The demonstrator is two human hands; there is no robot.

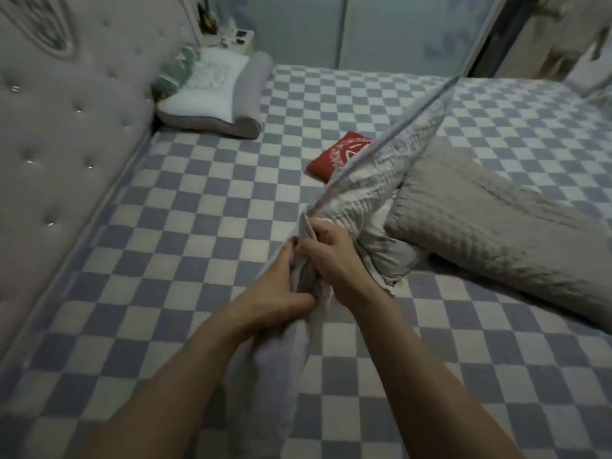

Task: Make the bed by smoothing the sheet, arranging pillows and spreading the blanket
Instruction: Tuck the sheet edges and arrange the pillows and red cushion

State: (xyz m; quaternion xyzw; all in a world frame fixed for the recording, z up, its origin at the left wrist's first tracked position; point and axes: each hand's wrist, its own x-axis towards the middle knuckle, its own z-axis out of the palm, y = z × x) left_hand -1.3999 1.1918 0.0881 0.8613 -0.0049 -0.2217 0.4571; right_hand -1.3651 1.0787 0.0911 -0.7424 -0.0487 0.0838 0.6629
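A grey quilted blanket (490,223) lies bunched on the right half of the bed, over a blue-and-white checkered sheet (185,207). One edge of it is pulled taut and runs up toward the far right. My left hand (281,286) and my right hand (328,250) both grip a gathered part of the blanket in the middle of the view, close together, lifted off the sheet. A grey and white contoured pillow (215,94) sits at the far left by the headboard, with a green patterned pillow (174,72) behind it.
A small red cushion (334,155) lies on the sheet, partly hidden by the raised blanket. The padded tufted headboard (56,127) runs along the left. A nightstand with small items (231,39) stands behind the pillows. Wardrobe doors (381,28) line the far side.
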